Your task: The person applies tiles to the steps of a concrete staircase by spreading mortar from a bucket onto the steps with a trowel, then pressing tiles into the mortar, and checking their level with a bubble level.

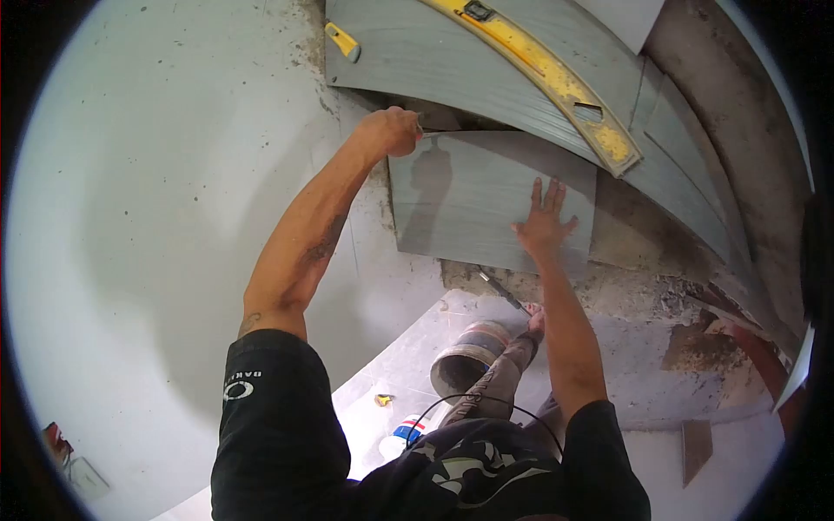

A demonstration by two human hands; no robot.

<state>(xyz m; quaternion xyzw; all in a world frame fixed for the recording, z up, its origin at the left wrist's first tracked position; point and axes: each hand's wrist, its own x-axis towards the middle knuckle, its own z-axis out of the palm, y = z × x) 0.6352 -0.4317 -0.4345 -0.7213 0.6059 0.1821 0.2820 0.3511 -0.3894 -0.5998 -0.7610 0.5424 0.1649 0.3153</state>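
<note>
A grey rectangular tile (486, 195) lies below the edge of a larger grey slab (417, 56). My left hand (393, 131) is closed at the tile's upper left corner, by the dark gap under the slab. It grips something small and thin, mostly hidden by the fingers. My right hand (546, 217) rests flat on the right part of the tile, fingers spread. A yellow spirit level (547, 78) lies across the slab, and a yellow utility knife (343, 42) sits near the slab's left corner.
The wall (156, 200) borders the tile on the left. Rough mortar (643, 300) shows below and right of the tile. Lower down stand a bucket (460, 369) and a white container (408, 428). A dark-handled tool (504, 289) lies below the tile.
</note>
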